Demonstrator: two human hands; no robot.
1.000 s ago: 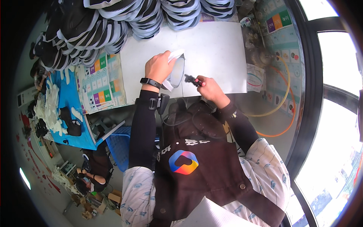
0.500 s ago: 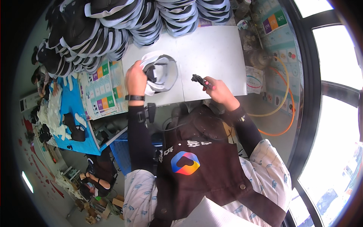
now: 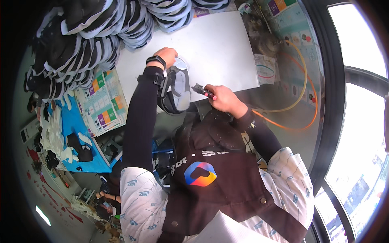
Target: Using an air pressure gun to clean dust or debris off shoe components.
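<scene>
I see the left hand (image 3: 165,56) reaching forward, forearm stretched over the near edge of the white tabletop (image 3: 227,48), fingers clasped on the top of a grey-and-black shoe upper (image 3: 178,90) that hangs at that edge. The right hand (image 3: 223,98), wrist bent inward, has its fingers clenched around a small dark tool (image 3: 201,89) with a pink grip, just beside the upper. Colour-block charts (image 3: 101,108) lie off the tabletop's left edge; stacked shoe uppers (image 3: 105,32) crowd its far left corner.

Beyond the hands, the white surface (image 3: 227,44) lies open; stacked shoe uppers (image 3: 101,36) crowd the far-left side, hoses (image 3: 300,93) coil right.
</scene>
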